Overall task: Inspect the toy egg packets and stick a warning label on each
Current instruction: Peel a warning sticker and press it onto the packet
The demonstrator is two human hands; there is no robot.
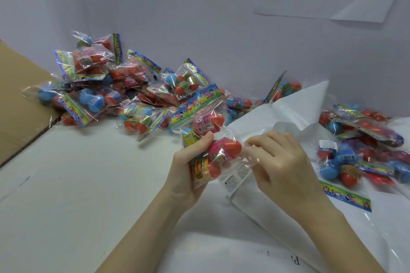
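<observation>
A: What's in the hands?

B: Left hand (188, 168) grips a clear toy egg packet (206, 139), fingers curled round it, above the white table (88, 184). Inside: pink, red & yellow eggs, w/ a colourful header strip on top.

A: Right hand?

B: Right hand (279, 159) pinches the packet's clear edge; a white warning label (233, 180) sits just below, touching the plastic.

A: Other packets?

B: An unsorted pile (124, 91) at back left, partly on a cardboard box flap (20, 95). A second pile (366, 144) on the right, some w/ labels, beside a white plastic bag (288, 108).
</observation>
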